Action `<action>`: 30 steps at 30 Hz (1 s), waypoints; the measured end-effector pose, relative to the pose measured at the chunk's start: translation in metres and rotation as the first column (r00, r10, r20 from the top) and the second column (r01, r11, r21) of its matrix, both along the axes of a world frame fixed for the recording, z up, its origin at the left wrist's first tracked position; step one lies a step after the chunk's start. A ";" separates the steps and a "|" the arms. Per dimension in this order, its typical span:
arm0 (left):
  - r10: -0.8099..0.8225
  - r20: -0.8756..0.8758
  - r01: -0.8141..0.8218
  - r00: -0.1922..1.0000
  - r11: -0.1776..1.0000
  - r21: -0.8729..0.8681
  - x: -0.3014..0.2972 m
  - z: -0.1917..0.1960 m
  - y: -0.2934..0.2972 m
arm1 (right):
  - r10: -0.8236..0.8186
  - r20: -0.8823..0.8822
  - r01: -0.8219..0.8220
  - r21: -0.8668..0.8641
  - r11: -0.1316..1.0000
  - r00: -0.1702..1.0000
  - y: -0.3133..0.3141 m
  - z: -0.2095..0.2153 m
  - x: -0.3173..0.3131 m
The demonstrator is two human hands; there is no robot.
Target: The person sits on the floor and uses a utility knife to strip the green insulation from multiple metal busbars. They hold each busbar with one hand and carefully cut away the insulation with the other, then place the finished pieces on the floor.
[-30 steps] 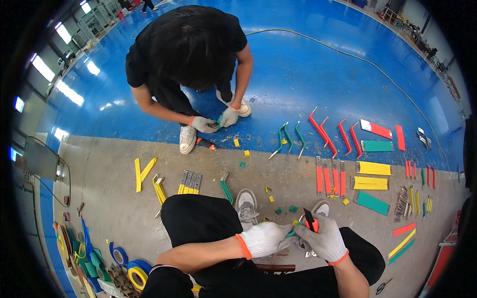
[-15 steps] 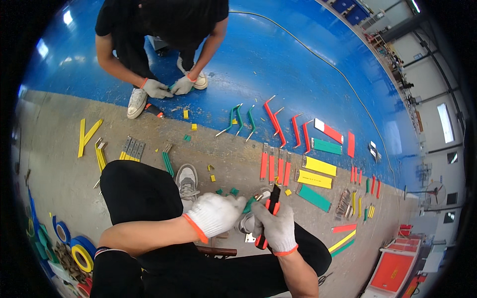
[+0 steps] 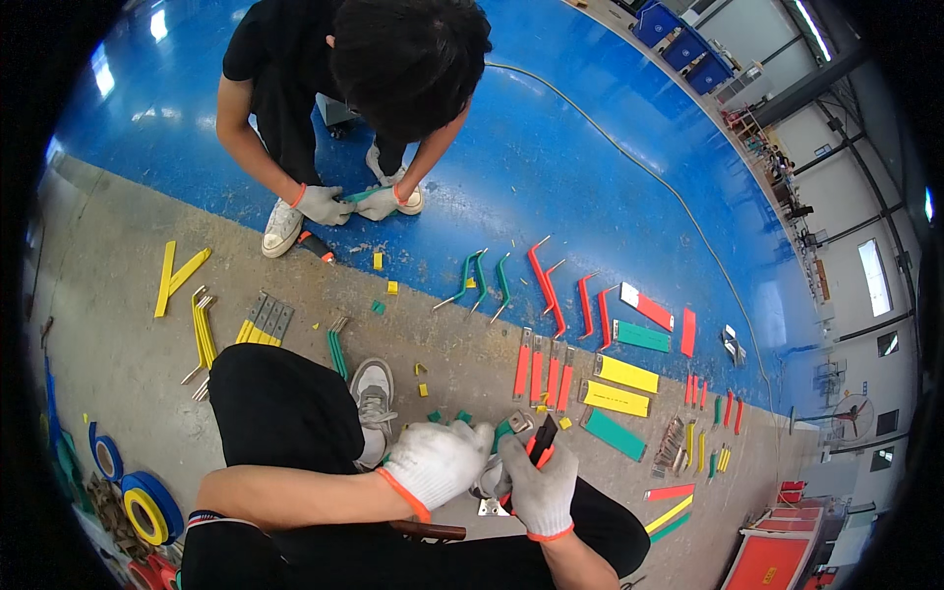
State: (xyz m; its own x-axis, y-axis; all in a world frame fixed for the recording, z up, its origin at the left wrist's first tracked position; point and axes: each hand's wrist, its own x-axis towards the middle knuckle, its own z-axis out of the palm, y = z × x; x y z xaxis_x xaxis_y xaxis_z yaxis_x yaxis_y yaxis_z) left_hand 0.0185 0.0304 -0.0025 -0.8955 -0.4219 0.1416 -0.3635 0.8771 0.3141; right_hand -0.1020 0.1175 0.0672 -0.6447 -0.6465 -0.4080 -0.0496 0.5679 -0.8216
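Grey concrete floor (image 3: pixel 118 344) is meeting a glossy blue painted strip (image 3: pixel 590 177), and we are crouching at that border among sorted metal bars sleeved in coloured tubing. We are closing our left hand (image 3: pixel 438 462), in a white knit glove, around a green-sleeved bar (image 3: pixel 503 431) just in front of our knees, its bare metal end showing between the two gloves. We are wrapping our right hand (image 3: pixel 539 487) around the red-and-black handles of a cutting tool (image 3: pixel 541 444), fingers curled tight; whether its blade is touching the sleeve we cannot tell.

In our judgement, the step is going best when we are holding the bar steady close to the cut, keeping the left fingertips clear of the blade, and squeezing squarely across the sleeve.

Counting nearby: we are seeing four orange-sleeved bars (image 3: pixel 544 372) standing side by side, two yellow flat pieces (image 3: pixel 619 385), two green flat pieces (image 3: pixel 629 383) apart from each other, three green bent bars (image 3: pixel 482 278) and about four red bent bars (image 3: pixel 560 290) on the blue paint. Opposite us, a second person (image 3: pixel 393 59) is crouching, both gloved hands working on another green piece (image 3: pixel 356 197). Rolls of tape (image 3: pixel 143 497) are lying at lower left.
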 end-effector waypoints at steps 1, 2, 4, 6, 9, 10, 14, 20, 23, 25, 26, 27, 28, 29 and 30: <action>0.007 0.001 -0.007 1.000 1.000 -0.002 0.000 -0.005 0.003 | 0.019 -0.033 -0.018 0.004 1.000 0.999 -0.002 -0.001 0.001; 0.016 0.008 -0.016 1.000 1.000 0.001 0.000 -0.007 0.007 | 0.040 -0.059 -0.039 0.015 0.999 0.997 -0.002 -0.004 0.002; 0.015 0.027 -0.015 1.000 1.000 0.006 0.003 -0.011 0.009 | 0.055 -0.073 -0.052 0.051 0.997 0.996 -0.001 -0.017 -0.002; -0.015 0.065 0.014 0.998 1.000 0.020 0.003 -0.015 0.004 | 0.049 -0.097 -0.045 0.038 0.998 0.994 -0.007 -0.024 -0.002; -0.014 0.043 0.009 0.999 0.993 0.115 0.001 -0.025 0.003 | 0.020 -0.084 -0.023 -0.032 0.999 0.996 -0.001 -0.036 -0.009; -0.020 -0.002 0.020 1.000 0.982 0.188 -0.001 -0.028 0.002 | 0.014 -0.130 -0.021 -0.053 0.998 0.991 0.003 -0.041 -0.013; -0.005 0.024 -0.015 1.000 0.641 0.768 0.003 -0.013 -0.029 | -0.079 0.038 0.082 -0.106 0.991 0.996 -0.006 -0.017 -0.006; -0.026 0.014 0.000 1.000 0.499 0.867 0.000 0.002 -0.034 | -0.096 0.006 0.096 -0.134 0.986 0.995 0.000 -0.011 -0.010; -0.063 -0.148 0.149 0.987 0.707 0.692 -0.001 -0.021 -0.017 | -0.075 -0.120 0.061 -0.114 0.992 0.990 0.004 -0.012 -0.006; -0.032 -0.172 0.136 0.985 0.760 0.635 -0.002 -0.016 -0.017 | -0.101 -0.177 0.078 -0.135 0.988 0.979 0.018 -0.026 -0.011; -0.016 -0.176 0.122 0.984 0.786 0.607 -0.001 -0.015 -0.017 | -0.115 -0.111 0.096 -0.162 0.982 0.987 0.017 -0.022 -0.012; 0.002 -0.184 0.102 0.983 0.826 0.554 0.002 -0.013 -0.018 | -0.129 -0.041 0.119 -0.188 0.975 0.991 0.013 -0.013 -0.012; 0.002 -0.145 0.077 0.989 0.844 0.531 0.004 -0.009 -0.018 | -0.142 0.029 0.145 -0.213 0.966 0.989 0.010 -0.008 -0.013; -0.002 -0.116 0.061 0.993 0.861 0.504 0.003 -0.003 -0.019 | -0.134 0.016 0.134 -0.226 0.965 0.991 0.010 -0.005 -0.015; -0.005 -0.086 0.046 0.996 0.878 0.477 0.001 0.000 -0.020 | -0.164 0.038 0.168 -0.236 0.957 0.986 0.010 -0.003 -0.016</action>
State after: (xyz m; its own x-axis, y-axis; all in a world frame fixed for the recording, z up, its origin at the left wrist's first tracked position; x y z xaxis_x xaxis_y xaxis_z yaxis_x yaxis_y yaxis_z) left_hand 0.0196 0.0101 -0.0020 -0.9012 -0.4335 -0.0001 -0.2990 0.6214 0.7242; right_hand -0.1181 0.1278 0.0647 -0.7451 -0.6108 -0.2680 0.0444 0.3556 -0.9336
